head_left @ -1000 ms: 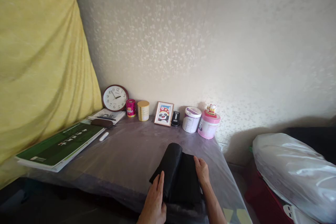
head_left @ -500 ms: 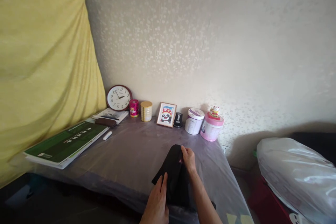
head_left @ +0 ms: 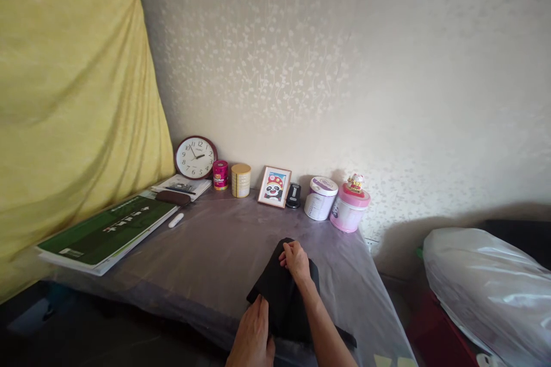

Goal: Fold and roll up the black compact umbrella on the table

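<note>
A folded piece of black cloth (head_left: 275, 284) lies near the front of the table; its exact kind does not show. My left hand (head_left: 255, 321) is closed on its lower left edge, the thumb side partly hidden. Over the cloth's upper part is my right hand (head_left: 296, 259), its fingers curled in against the fabric. A layer of the cloth spreads out to the right under my right wrist, and a dark strip of it sticks out beside my right forearm.
The table (head_left: 215, 246) has a plastic-like cover. Along the wall stand a clock (head_left: 196, 157), a pink can (head_left: 220, 175), a yellow tin (head_left: 240, 180), a picture frame (head_left: 274, 186) and two tubs. A green book (head_left: 112, 232) lies left; a plastic-wrapped bundle (head_left: 486, 281) stands right.
My right hand has moved left from the cloth's upper right edge onto its upper middle. The cloth's right side now spreads wider. My left hand stays at the left edge, slightly lower.
</note>
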`<state>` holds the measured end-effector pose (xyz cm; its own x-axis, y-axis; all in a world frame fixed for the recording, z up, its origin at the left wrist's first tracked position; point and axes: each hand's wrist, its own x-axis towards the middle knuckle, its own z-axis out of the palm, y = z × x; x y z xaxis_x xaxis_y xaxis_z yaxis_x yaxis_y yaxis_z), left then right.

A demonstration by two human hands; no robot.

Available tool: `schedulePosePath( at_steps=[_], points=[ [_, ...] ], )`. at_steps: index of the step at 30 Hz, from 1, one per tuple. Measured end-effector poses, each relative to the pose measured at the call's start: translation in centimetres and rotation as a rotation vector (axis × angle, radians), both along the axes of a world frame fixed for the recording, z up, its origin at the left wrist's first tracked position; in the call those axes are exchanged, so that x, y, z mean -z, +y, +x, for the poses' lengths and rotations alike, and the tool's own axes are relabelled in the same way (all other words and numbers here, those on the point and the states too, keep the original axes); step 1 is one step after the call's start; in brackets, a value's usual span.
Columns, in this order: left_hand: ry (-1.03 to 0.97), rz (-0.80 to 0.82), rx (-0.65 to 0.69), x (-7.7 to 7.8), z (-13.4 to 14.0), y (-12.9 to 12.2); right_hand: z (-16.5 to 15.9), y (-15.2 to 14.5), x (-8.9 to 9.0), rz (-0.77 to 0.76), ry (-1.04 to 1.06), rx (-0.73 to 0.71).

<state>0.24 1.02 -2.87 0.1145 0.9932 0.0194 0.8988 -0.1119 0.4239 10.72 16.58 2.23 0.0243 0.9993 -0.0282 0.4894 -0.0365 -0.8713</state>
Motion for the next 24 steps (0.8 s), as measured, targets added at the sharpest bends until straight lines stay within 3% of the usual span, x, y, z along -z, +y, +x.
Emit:
schedulePosePath(
  at_steps=[4,6,9,13,19,24],
  points=[
    [0.044,0.197,-0.024,2.0,-1.1,-0.7,0.0,-1.0,-0.5,0.062,-0.077,-0.064],
    [0.088,0.299,-0.042,1.9,-1.2,-0.8,0.0,-1.6,-0.7,0.113,-0.128,-0.113],
    [0.162,0.427,0.039,0.9,-0.6,-0.5,0.0,-2.6,-0.5,0.186,-0.193,-0.185],
    [0.278,0.466,0.137,0.8,0.7,0.6,0.3,-3.9,0.2,0.375,-0.276,-0.265],
    [0.346,0.521,-0.045,3.6,1.3,1.7,2.1,-4.6,2.1,0.67,-0.322,-0.411],
    [0.355,0.55,-0.098,5.3,1.5,2.6,3.0,-2.2,3.2,0.705,-0.393,-0.4]
  ],
)
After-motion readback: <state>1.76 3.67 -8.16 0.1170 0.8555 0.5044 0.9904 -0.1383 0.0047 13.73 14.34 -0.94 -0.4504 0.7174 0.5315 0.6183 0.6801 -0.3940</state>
